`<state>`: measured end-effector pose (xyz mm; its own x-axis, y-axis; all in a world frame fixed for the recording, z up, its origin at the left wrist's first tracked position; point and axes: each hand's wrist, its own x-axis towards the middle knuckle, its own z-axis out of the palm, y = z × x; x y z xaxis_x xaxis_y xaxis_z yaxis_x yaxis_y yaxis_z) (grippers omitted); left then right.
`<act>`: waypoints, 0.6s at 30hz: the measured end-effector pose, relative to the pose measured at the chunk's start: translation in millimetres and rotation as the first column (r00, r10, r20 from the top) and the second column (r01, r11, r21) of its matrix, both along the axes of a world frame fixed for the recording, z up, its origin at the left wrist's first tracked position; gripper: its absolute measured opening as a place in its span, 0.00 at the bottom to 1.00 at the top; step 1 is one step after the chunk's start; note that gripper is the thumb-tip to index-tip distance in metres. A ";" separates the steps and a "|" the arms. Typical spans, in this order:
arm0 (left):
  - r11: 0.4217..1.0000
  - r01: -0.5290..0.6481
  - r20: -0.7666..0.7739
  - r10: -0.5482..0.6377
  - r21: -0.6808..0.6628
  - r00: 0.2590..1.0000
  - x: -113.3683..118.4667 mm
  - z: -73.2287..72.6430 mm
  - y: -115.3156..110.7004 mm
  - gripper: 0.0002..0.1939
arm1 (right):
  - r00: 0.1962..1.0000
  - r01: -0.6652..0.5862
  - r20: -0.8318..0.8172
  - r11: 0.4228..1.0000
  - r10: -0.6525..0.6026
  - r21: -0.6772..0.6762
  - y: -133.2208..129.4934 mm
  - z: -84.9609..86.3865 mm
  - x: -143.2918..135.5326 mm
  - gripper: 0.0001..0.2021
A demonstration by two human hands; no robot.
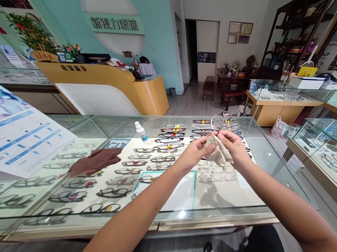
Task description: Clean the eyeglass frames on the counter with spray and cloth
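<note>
Above the right part of the glass display case, my two hands meet around a beige cleaning cloth point(220, 155) and a pair of glasses point(222, 122). My left hand point(197, 151) is closed, pinching the cloth near its top. Closed as well, my right hand point(233, 145) grips the glasses and the cloth's other side. The thin round rims stick up beyond my fingers; part of the frame is hidden by cloth and fingers. A white spray bottle point(141, 132) stands on the glass to the left. Farther left lies a crumpled brown cloth point(95, 161).
Rows of eyeglass frames point(113, 192) lie inside the display case point(178, 217) under my arms. A calendar stand point(15, 130) rises at the left. Beyond are a wooden reception counter point(153, 93) and a dark bench point(208, 86). More showcases point(293, 107) stand at the right.
</note>
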<state>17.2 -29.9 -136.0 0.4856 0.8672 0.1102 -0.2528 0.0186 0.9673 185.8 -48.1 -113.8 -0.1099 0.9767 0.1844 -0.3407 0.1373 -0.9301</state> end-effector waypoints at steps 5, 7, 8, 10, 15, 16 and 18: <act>0.999 -0.001 0.044 0.000 0.036 0.999 2.4 -4.8 -0.2 0.30 | 0.999 -0.039 0.006 0.999 0.039 -0.006 -2.3 0.1 -2.7 0.22; 1.000 0.007 0.056 -0.008 0.012 0.998 2.6 -6.6 -0.8 0.31 | 0.998 -0.057 -0.003 0.998 0.056 -0.010 -3.2 0.2 -3.7 0.21; 1.000 0.019 0.059 -0.019 -0.002 0.998 2.6 -7.0 -1.4 0.32 | 0.998 -0.065 -0.010 0.998 0.065 -0.019 -3.4 0.3 -4.0 0.22; 0.999 0.050 0.060 -0.049 -0.021 0.997 2.2 -6.5 -2.9 0.37 | 0.997 -0.075 -0.019 0.996 0.075 -0.042 -3.6 0.5 -4.1 0.22; 0.997 0.075 0.057 -0.075 -0.007 0.996 0.2 -0.7 -6.8 0.42 | 0.995 -0.084 -0.062 0.993 0.078 -0.089 -1.7 -0.5 -4.0 0.23; 0.997 0.072 0.050 -0.071 0.000 0.996 0.0 0.3 -7.3 0.42 | 0.993 -0.091 -0.081 0.992 0.084 -0.091 -0.9 -1.0 -3.9 0.23; 0.998 0.056 0.032 -0.056 0.011 0.998 0.6 1.7 -8.1 0.40 | 0.989 -0.105 -0.110 0.990 0.095 -0.092 0.8 -1.8 -3.4 0.22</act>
<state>17.8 -38.0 -134.3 0.5294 0.8375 0.1354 -0.2832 0.0240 0.9588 182.4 -47.4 -115.6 -0.1926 0.9756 0.1050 -0.4450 0.0085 -0.8955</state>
